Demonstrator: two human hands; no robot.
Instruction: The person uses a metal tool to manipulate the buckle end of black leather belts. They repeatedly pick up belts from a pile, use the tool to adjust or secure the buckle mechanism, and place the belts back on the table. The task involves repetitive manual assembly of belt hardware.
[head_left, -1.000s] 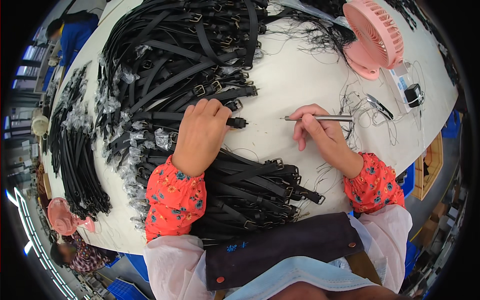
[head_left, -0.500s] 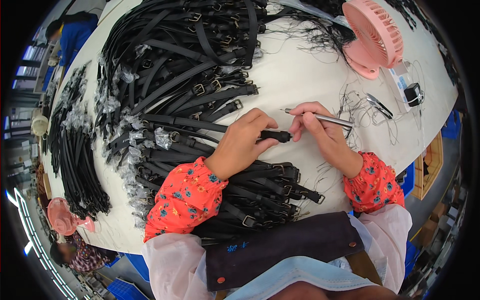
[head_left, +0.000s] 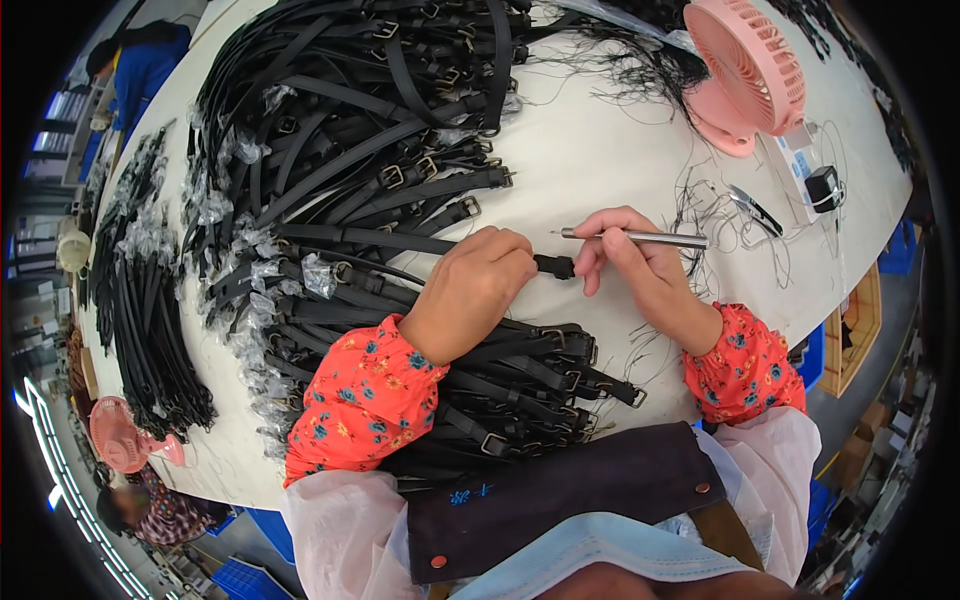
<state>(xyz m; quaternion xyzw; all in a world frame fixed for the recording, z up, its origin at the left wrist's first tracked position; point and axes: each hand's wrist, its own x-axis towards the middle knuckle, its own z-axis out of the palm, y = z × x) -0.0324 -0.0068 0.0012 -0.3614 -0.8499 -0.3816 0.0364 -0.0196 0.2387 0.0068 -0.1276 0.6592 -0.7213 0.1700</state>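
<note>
My left hand point(head_left: 468, 295) is closed on a black belt point(head_left: 385, 240). The belt's strap runs off to the left over the pile, and its dark end sticks out past my fingertips toward the right hand. My right hand point(head_left: 645, 270) grips a slim silver pen-like tool point(head_left: 670, 239) between thumb and forefinger. Its thin pointed tip faces left, above the belt's end and apart from it. The other right fingers are curled close to that end; whether they touch it I cannot tell. Many black belts with metal buckles point(head_left: 470, 207) lie under and around my left hand.
A pink fan point(head_left: 745, 70) stands at the back right. Small scissors or snips point(head_left: 755, 210) lie among loose black threads, near a black plug adapter point(head_left: 823, 188). Another belt bundle point(head_left: 155, 340) and a second pink fan point(head_left: 120, 435) are at left. Two other people sit farther off.
My left hand has turned over the belt's end and shifted slightly, so its fingers are more closed. The tool in my right hand has tilted nearer to level and slid a little left.
</note>
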